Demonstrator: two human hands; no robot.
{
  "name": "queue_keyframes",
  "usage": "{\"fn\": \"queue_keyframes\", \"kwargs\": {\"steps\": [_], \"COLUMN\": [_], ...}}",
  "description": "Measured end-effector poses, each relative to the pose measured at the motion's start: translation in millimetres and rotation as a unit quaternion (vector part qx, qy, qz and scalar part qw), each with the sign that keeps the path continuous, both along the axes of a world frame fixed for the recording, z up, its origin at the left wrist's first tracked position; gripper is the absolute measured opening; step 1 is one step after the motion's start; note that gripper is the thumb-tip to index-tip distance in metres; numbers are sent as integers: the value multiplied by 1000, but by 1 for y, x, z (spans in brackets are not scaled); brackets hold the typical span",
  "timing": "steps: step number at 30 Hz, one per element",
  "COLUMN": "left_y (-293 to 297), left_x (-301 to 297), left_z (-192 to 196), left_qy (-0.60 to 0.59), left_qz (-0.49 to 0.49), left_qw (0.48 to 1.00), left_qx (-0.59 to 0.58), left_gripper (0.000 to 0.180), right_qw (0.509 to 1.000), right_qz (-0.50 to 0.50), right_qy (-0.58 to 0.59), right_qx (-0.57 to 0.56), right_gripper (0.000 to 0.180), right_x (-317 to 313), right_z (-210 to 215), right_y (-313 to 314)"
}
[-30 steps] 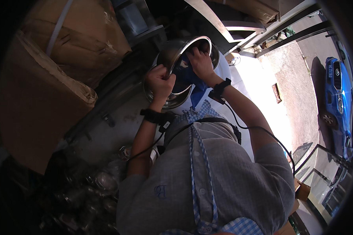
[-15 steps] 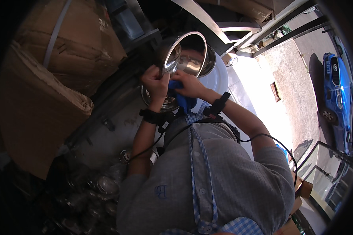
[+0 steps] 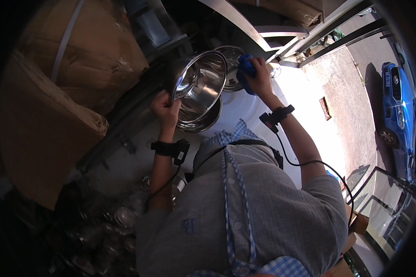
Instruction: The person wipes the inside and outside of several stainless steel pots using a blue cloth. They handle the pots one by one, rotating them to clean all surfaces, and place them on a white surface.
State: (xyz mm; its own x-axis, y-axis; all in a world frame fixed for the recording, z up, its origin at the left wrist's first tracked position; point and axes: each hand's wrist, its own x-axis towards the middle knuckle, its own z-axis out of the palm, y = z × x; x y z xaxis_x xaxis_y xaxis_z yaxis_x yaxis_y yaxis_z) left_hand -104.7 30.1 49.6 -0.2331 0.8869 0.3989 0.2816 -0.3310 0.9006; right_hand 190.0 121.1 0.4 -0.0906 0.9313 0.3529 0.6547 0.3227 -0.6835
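My left hand (image 3: 165, 110) grips the rim of a shiny steel bowl (image 3: 209, 87), which is tilted on its side with its hollow facing right. A blue cloth (image 3: 247, 69) is bunched in my right hand (image 3: 261, 82), held to the right of the bowl and apart from it. Below the tilted bowl lies a second steel bowl (image 3: 210, 123), partly covered by it. A third steel bowl (image 3: 230, 51) stands behind, partly hidden by the first bowl and the cloth. Beneath them is a round white surface (image 3: 238, 108).
Large cardboard boxes (image 3: 88, 55) are stacked at the left. Several shiny metal pieces (image 3: 120, 217) lie in shadow at the lower left. A metal frame (image 3: 238, 23) crosses the far side. A blue car (image 3: 397, 115) stands outside at the right.
My hands have moved apart. The right hand has swung up and right with the blue cloth, off the bowl. The left hand has drawn left and down, turning the bowl.
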Motion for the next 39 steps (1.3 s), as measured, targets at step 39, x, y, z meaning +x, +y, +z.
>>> {"fn": "queue_keyframes", "kwargs": {"steps": [39], "left_y": [48], "left_x": [86], "left_z": [-7], "left_qy": [-176], "left_qz": [-136], "left_qw": [969], "left_qx": [-105], "left_gripper": [34], "right_qw": [992], "right_qz": [-12], "right_qy": [10], "right_qx": [127], "right_gripper": [46], "right_x": [-43], "right_z": [62], "right_y": [-40]}}
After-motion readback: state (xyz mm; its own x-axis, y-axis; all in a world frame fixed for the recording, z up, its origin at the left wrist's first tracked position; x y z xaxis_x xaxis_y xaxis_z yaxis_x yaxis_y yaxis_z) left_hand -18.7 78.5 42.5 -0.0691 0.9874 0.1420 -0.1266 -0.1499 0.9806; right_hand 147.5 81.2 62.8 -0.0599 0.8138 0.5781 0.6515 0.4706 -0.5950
